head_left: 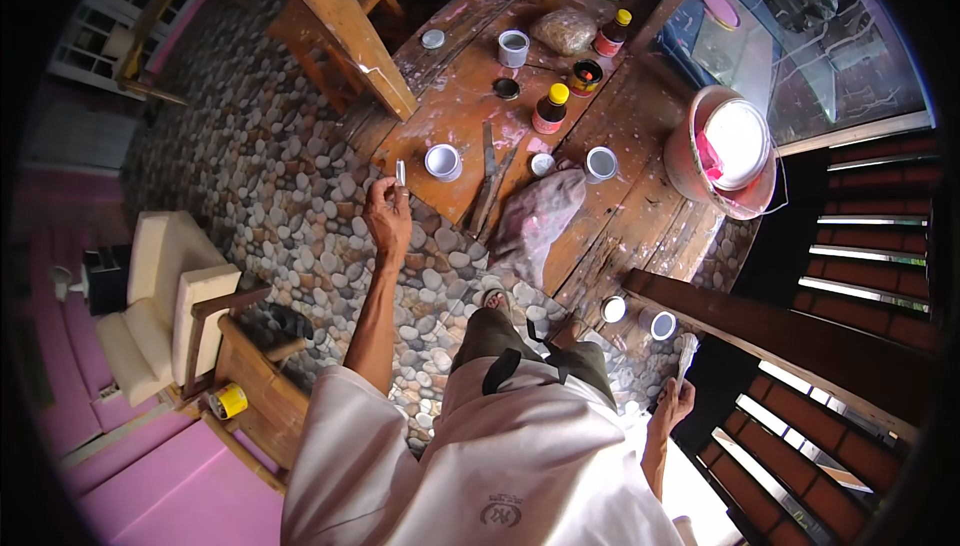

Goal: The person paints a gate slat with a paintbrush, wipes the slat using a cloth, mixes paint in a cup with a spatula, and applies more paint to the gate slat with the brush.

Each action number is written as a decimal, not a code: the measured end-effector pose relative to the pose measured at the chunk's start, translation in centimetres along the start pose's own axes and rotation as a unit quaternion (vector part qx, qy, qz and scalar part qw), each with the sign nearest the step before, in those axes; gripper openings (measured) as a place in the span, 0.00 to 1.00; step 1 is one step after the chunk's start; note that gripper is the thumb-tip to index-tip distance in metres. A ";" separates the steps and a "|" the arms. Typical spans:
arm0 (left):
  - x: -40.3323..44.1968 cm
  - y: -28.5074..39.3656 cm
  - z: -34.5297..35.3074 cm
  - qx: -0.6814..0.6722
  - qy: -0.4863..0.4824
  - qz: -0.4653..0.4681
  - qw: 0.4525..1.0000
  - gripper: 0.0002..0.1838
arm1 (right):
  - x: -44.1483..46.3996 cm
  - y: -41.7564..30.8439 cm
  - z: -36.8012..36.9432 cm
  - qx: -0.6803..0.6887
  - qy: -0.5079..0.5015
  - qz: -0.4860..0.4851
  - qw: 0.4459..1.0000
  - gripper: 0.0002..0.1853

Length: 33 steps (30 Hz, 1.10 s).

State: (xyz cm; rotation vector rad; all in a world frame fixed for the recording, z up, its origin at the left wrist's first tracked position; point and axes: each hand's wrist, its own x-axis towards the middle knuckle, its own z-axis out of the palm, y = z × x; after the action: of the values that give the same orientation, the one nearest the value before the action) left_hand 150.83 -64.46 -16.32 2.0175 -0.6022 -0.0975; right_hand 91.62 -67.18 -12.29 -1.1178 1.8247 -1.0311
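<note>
My left hand (388,214) is closed on a small whitish stick-like object (400,172), held upright near the table's edge. Just right of it, an open can (442,162) stands on the paint-spotted wooden table (590,236). My right hand (672,408), low on the right, is closed around a paintbrush (687,358) with pale bristles pointing up. Near the brush are a can with dark contents (658,324) and a small white-topped container (613,309). A stained cloth (540,216) hangs over the table edge beside some flat tools (488,181).
Yellow-capped bottles (550,109), several cans and a plastic bag (563,32) stand farther back. A bucket (725,151) holds a white-lidded tub at the right. Wooden posts (345,31) rise at the left and right. A cream chair (165,311) stands left on the pebble-patterned floor.
</note>
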 end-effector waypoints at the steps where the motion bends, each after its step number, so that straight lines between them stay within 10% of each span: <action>1: 0.2 1.4 0.0 0.100 -0.006 0.094 0.991 0.08 | 0.0 0.1 -0.1 -0.002 0.000 0.006 1.000 0.08; 9: 2.2 3.7 2.1 0.266 -0.109 0.380 0.879 0.09 | 0.1 0.8 -0.6 0.017 0.017 0.005 1.000 0.09; 33: 1.6 3.3 3.5 0.246 -0.160 0.366 0.883 0.15 | -1.0 1.3 -1.0 0.010 0.019 0.002 1.000 0.09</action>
State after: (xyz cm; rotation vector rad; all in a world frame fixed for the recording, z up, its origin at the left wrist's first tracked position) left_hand 149.87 -69.25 -15.08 2.1134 -1.7074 0.2029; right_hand 90.64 -65.65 -12.87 -1.0883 1.8421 -1.0727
